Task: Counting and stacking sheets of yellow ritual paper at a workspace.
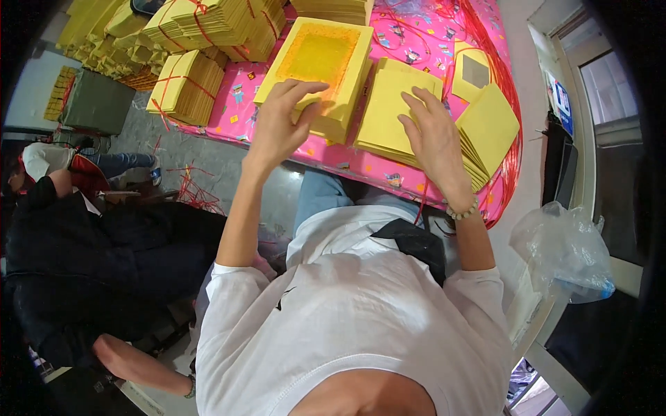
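a pink patterned table (232, 104) is standing over a grey floor (236, 187); tied yellow bundles (187, 87) are resting at its left, and red strings (515, 173) are trailing down its right edge. the yellow block (322, 59) with an orange-bordered top is lying by the left hand (283, 118), the yellow paper stack (385, 104) by the right hand (433, 139). both forearms are reaching forward, fingers bending loosely, parted and ungripping; whether they are touching anything, i cannot tell.

This looks like a workshop, given the tied yellow paper stacks (191, 100) and red cords (512, 166)
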Demonstrator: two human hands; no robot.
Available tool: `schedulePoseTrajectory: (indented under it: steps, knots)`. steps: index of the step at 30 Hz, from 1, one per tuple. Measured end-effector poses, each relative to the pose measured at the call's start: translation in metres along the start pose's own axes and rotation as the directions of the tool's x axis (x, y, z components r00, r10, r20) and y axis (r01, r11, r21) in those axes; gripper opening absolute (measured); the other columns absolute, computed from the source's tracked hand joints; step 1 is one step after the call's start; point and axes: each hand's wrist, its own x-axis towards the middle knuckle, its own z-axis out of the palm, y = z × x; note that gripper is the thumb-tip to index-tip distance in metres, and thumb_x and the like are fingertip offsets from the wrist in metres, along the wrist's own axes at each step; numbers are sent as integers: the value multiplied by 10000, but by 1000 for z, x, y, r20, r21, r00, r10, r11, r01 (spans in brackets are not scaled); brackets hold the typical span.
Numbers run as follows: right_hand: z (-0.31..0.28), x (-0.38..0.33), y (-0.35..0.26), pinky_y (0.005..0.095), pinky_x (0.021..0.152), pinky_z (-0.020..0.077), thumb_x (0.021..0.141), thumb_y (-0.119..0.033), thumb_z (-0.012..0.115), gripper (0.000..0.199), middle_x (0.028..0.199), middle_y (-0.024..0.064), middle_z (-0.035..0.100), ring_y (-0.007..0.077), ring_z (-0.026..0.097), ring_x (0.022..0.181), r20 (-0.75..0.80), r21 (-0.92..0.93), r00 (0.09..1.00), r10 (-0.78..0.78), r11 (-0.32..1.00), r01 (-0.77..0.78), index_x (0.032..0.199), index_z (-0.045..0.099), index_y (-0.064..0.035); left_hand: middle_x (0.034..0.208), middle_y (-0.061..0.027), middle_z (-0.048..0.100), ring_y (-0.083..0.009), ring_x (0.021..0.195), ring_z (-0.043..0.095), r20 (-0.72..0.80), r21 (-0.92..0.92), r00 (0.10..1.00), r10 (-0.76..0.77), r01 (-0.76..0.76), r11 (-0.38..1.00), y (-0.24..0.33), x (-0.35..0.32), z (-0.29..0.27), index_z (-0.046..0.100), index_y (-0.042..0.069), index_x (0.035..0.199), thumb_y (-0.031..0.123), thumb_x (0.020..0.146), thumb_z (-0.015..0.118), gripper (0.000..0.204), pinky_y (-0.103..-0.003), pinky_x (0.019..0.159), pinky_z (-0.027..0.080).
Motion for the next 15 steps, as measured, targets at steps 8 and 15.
schedulePoseTrajectory:
  steps: [8, 15]
  knots:
    - [36, 35, -38, 376, 792, 490, 732, -157, 721, 284, 944, 103, 607, 283, 587, 908, 30, 227, 967, -253, 944, 239, 967, 619, -33, 1025, -88, 600, -296, 1040, 509, 79, 57, 997, -23, 19, 998, -27, -5, -12, 646, 93, 1066, 69, 728, 707, 344, -390, 902, 425]
    - [58, 47, -38, 398, 692, 498, 773, -184, 687, 150, 769, 100, 602, 283, 600, 781, 47, 257, 976, -212, 947, 193, 813, 659, -42, 936, -57, 638, -260, 966, 561, 129, 35, 992, -16, 12, 999, -47, -1, -10, 707, 100, 938, 153, 751, 726, 195, -374, 856, 458]
